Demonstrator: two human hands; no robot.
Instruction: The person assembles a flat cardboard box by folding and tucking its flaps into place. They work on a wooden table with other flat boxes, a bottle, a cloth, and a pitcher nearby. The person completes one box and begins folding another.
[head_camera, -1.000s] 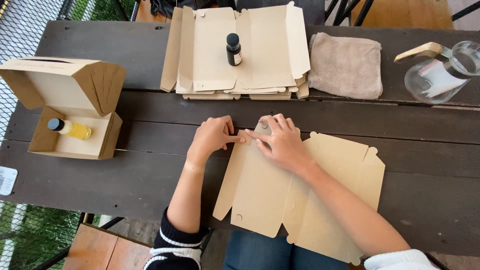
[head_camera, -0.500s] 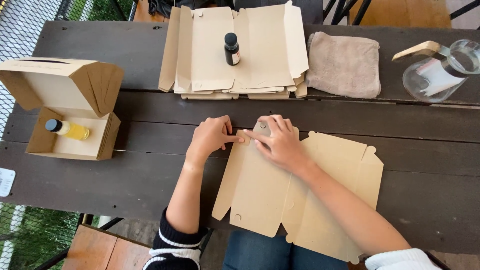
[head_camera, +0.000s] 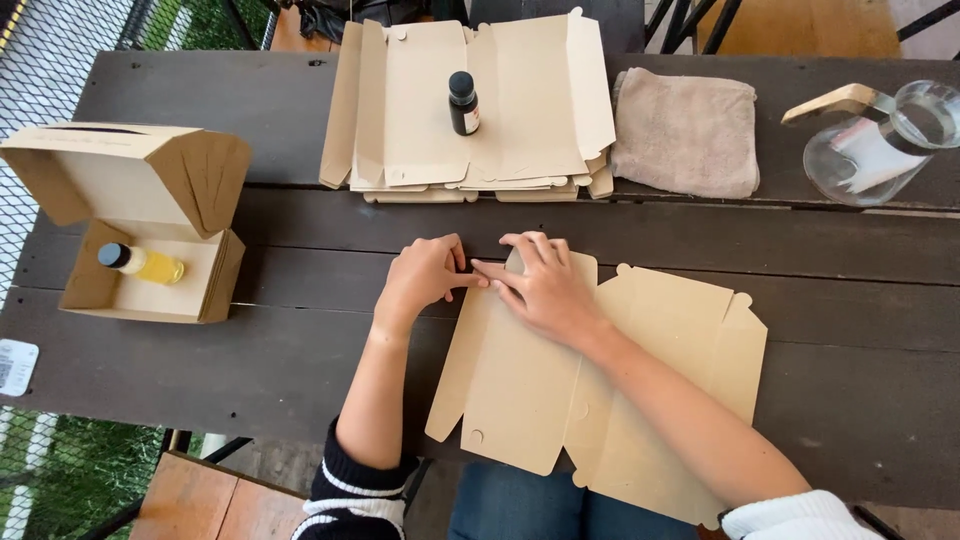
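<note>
Almost no change against the earlier frames: both hands at the same top corner of the flat cardboard box blank (head_camera: 560, 380), the blank in the same place on the dark wooden table (head_camera: 300, 370), near its front edge.

At the left, an open cardboard box (head_camera: 140, 230) with raised lid; inside, a small bottle of yellow liquid (head_camera: 142, 263) lying on its side. At the back, a stack of flat box blanks (head_camera: 420, 110) with a dark small bottle (head_camera: 462, 102) standing upright on top. Beside the stack, a folded beige cloth (head_camera: 685, 130); further right, a glass jug (head_camera: 880, 140) with a wooden handle, contents not clear.

Left hand (head_camera: 420, 280) loosely curled, fingers bent in, fingertips touching the upper left edge of the blank. Right hand (head_camera: 545, 285) laid flat on the blank, fingers together and stretched towards the left hand, pressing down the top flap. Fingertips of both hands almost meeting at the corner. Nothing lifted off the table.
</note>
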